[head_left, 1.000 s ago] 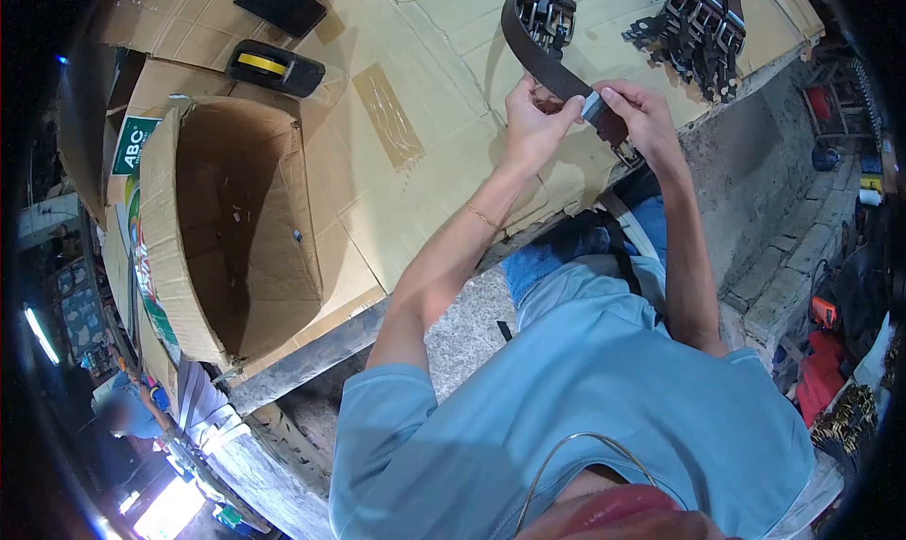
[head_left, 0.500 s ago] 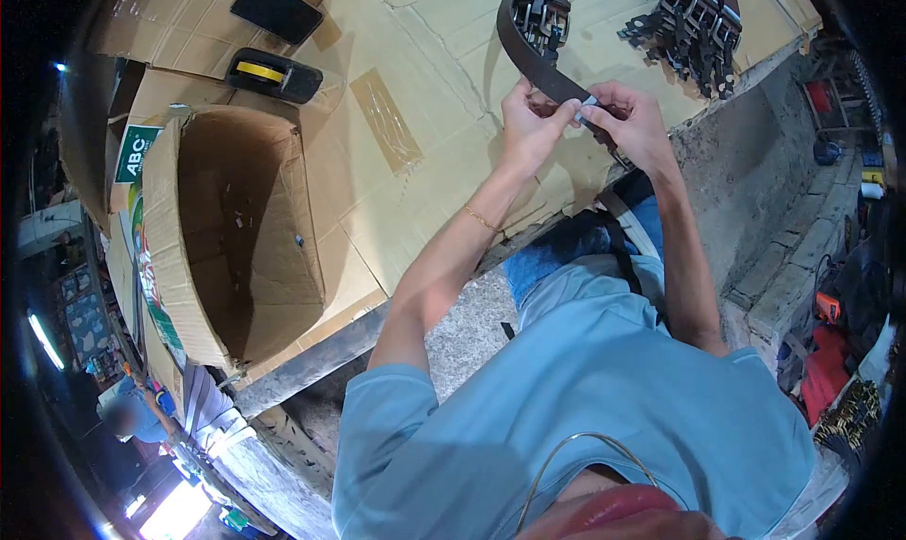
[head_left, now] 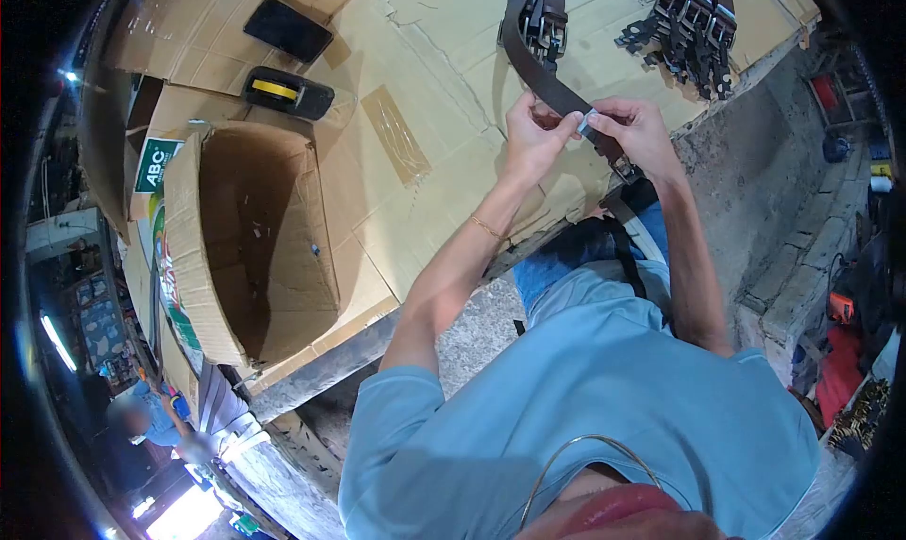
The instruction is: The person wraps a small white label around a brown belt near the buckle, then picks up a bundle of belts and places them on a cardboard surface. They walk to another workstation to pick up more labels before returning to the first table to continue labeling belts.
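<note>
A dark brown belt (head_left: pixel 530 66) curves down from the top of the table into both hands. My left hand (head_left: pixel 536 142) pinches its strap between thumb and fingers. Close beside it, my right hand (head_left: pixel 639 134) grips the same belt, thumb pressed at a small whitish strip (head_left: pixel 584 123) on the strap. Below the fingers, the belt's metal buckle (head_left: pixel 624 170) hangs near the table edge. More brown belts with buckles (head_left: pixel 547 38) lie just beyond my hands. Exactly how the strip is attached is hidden by the fingertips.
A bunch of buckled belts (head_left: pixel 694 21) lies at the upper right. To the left stand an open cardboard box (head_left: pixel 326 247), a tape dispenser with yellow tape (head_left: pixel 288 92) and a black phone (head_left: pixel 288 28). Cardboard (head_left: pixel 444 153) covers the table. Another person (head_left: pixel 156 417) is far lower left.
The view has shifted slightly, so the box, tape dispenser and phone appear farther right and lower. Both hands stay on the belt, and more of its buckle shows below my right hand.
</note>
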The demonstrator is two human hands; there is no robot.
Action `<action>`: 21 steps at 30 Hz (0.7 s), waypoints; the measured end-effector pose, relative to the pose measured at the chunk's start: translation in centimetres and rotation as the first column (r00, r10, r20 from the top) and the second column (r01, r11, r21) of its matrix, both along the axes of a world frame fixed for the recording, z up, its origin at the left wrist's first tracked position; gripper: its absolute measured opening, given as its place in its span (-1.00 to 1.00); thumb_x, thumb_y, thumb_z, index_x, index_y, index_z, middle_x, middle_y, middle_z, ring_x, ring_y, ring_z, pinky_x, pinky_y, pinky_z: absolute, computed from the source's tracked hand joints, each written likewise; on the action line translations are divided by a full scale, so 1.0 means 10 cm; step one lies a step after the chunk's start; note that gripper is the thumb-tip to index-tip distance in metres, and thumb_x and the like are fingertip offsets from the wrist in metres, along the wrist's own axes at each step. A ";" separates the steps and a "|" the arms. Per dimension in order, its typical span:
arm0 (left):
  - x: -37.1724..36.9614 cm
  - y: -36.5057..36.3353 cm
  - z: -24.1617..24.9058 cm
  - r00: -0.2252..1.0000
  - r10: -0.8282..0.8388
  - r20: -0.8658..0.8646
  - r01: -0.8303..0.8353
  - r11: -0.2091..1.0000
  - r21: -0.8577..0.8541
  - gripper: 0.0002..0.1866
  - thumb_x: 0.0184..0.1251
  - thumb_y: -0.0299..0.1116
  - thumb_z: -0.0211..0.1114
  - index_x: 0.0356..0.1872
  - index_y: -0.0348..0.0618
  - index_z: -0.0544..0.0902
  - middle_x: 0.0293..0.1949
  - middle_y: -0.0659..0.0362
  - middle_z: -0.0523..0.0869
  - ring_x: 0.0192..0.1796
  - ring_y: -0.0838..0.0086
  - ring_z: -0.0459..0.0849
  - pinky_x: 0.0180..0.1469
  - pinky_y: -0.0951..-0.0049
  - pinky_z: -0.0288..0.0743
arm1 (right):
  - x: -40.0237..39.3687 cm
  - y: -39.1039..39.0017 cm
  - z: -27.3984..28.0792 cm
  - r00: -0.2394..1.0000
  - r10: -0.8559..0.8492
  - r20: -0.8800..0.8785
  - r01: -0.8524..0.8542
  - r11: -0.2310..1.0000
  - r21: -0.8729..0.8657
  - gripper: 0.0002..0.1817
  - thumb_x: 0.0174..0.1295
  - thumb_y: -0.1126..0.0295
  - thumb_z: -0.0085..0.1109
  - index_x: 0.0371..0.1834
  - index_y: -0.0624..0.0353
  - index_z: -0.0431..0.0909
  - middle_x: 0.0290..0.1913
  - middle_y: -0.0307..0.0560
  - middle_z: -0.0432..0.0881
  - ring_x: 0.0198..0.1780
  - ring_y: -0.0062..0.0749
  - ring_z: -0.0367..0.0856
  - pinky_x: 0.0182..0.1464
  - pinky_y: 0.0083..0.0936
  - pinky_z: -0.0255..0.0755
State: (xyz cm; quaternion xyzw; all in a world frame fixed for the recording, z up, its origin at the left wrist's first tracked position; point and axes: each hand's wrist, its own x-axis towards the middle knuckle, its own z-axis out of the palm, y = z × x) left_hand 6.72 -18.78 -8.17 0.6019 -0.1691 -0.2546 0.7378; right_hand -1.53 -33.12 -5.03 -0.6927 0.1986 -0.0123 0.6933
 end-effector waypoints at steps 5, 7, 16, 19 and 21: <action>0.03 -0.05 -0.09 1.000 0.022 0.003 -0.022 0.998 -0.056 -0.73 0.11 -0.61 0.30 -0.19 -0.30 0.42 -0.48 0.13 0.66 -0.51 0.51 0.66 -0.52 0.61 0.46 | -0.04 -0.09 -0.01 0.999 0.034 -0.029 -0.032 0.997 0.073 -0.75 0.20 0.46 0.15 -0.09 0.34 0.60 -0.34 -0.20 0.66 -0.31 -0.61 0.55 -0.23 -0.64 0.42; 0.00 -0.04 -0.04 0.999 -0.006 0.039 0.006 1.000 0.006 -0.72 0.12 -0.60 0.30 -0.17 -0.31 0.43 -0.49 0.13 0.65 -0.52 0.51 0.66 -0.51 0.62 0.45 | -0.04 -0.05 -0.03 0.999 0.023 -0.043 -0.023 1.000 -0.001 -0.76 0.21 0.46 0.13 -0.09 0.34 0.60 -0.32 -0.20 0.66 -0.31 -0.62 0.55 -0.24 -0.64 0.42; 0.04 -0.03 -0.04 0.986 -0.132 -0.106 0.121 0.987 -0.109 -0.70 0.07 -0.66 0.30 -0.16 -0.30 0.46 -0.40 0.08 0.66 -0.44 0.50 0.64 -0.42 0.54 0.56 | -0.07 -0.34 -0.25 0.987 0.145 0.072 -0.160 0.935 0.317 -0.65 0.36 0.33 -0.05 0.05 0.39 0.47 -0.17 -0.05 0.61 -0.18 -0.48 0.58 -0.14 -0.53 0.47; 0.02 0.00 0.00 0.907 -0.296 -0.299 0.223 0.941 -0.255 -0.70 0.07 -0.66 0.30 -0.16 -0.31 0.47 -0.35 0.12 0.66 -0.37 0.48 0.64 -0.34 0.48 0.57 | 0.00 -0.39 -0.24 0.976 0.184 0.116 -0.214 0.912 0.350 -0.53 0.37 0.18 -0.06 0.16 0.36 0.36 -0.01 0.02 0.54 -0.01 -0.41 0.54 -0.01 -0.47 0.44; -0.09 -0.05 0.02 0.869 -0.319 -0.379 0.189 0.920 -0.343 -0.71 0.09 -0.63 0.30 -0.14 -0.30 0.47 -0.32 0.13 0.66 -0.32 0.47 0.63 -0.31 0.47 0.57 | 0.09 -0.37 -0.21 0.955 0.262 0.140 -0.297 0.857 0.421 -0.48 0.33 0.09 -0.01 0.13 0.34 0.39 0.01 0.02 0.53 0.02 -0.39 0.52 0.02 -0.47 0.42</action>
